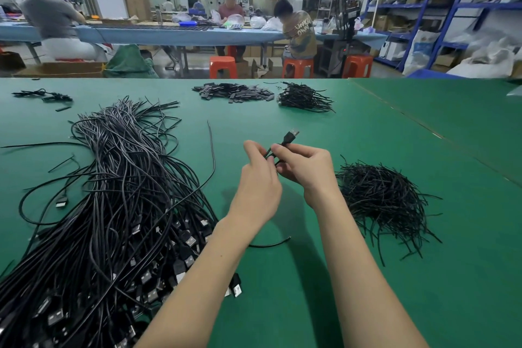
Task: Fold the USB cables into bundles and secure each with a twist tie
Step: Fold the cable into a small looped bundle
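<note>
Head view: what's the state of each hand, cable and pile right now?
Left hand: pinching the folded cable.
Right hand: gripping the folded cable.
Folded cable: held above the table, plug up.
Loose cables: unbundled heap.
Twist ties: loose pile.
Finished bundles: stacked at the far edge.

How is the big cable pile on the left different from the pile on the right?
The cable pile is far larger than the twist tie pile. Its strands are long, loosely aligned and end in USB plugs; the ties are short, plugless and tangled every way. Both are black and lie on the green table.
</note>
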Motion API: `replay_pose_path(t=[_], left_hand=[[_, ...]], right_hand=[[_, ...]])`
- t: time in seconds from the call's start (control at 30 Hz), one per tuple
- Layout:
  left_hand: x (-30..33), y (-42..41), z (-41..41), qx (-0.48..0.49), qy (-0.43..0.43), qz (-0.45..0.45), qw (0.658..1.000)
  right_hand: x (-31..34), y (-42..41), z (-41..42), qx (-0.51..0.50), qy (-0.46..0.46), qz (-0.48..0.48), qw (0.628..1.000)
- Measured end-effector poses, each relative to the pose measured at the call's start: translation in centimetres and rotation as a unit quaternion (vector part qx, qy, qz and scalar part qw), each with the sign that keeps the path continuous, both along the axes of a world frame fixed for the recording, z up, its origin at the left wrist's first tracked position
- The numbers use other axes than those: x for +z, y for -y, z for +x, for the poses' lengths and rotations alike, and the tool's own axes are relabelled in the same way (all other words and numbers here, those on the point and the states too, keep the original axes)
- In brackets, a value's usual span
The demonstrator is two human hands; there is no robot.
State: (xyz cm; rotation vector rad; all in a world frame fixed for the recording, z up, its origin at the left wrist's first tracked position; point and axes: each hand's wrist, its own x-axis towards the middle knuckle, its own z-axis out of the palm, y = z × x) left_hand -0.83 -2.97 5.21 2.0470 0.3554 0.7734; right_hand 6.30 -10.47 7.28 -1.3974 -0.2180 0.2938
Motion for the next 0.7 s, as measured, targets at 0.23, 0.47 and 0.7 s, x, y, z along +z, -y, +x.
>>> replay_pose_path(t=[0.23,0.47,0.7], left_hand=[[-1.1,-1.5,0.1,0.022,-0.012,-0.094,0.995],[-0.9,-2.7,0.1,-0.021,0.01,-0.341,0.94],[-1.2,-2.3,0.5,-0.045,0.015,-0.365,0.93]], right_hand=[[0.1,1.4,1.4,0.097,0.01,-0.095,0.991],[-0.8,6.4,4.4,0.051,0.175,-0.584,0.791],[-0.2,8.1,4.6,0.014,0.172,-0.618,0.767]])
